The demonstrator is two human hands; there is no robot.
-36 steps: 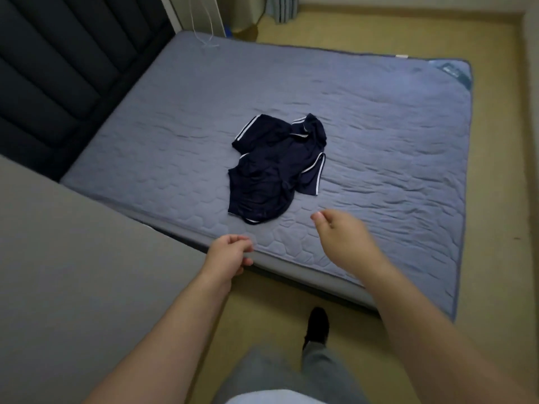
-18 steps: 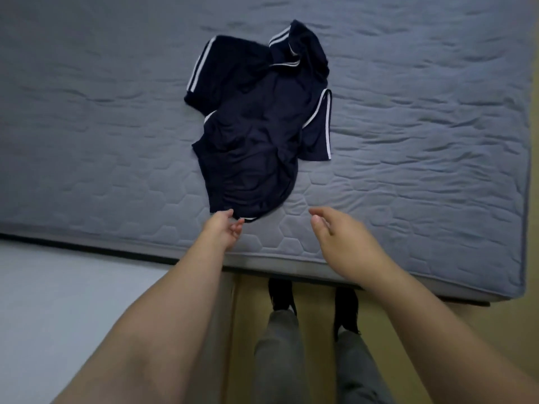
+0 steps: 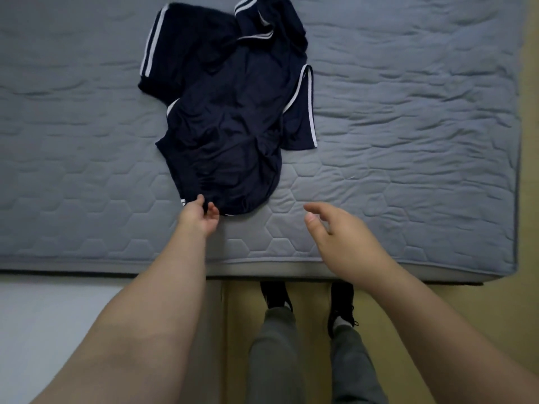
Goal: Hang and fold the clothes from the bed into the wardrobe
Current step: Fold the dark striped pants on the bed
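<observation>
Nearest, grey trouser legs (image 3: 274, 360) and black shoes (image 3: 341, 304) stand on the yellowish floor (image 3: 239, 316), toes at the near edge of the grey quilted mattress (image 3: 408, 112). A pale flat surface (image 3: 43, 316) lies beside that edge at the left. Past the edge, the left hand (image 3: 199, 215) has thumb and curled fingers touching the near hem of the navy short-sleeved shirt with white stripes (image 3: 230, 118); whether they pinch it I cannot tell. The right hand (image 3: 344, 237) hovers just right of the hem, fingers loosely spread, holding nothing. Crumpled, the shirt lies mid-mattress, bare quilt either side; a floor strip runs along the mattress's right edge.
</observation>
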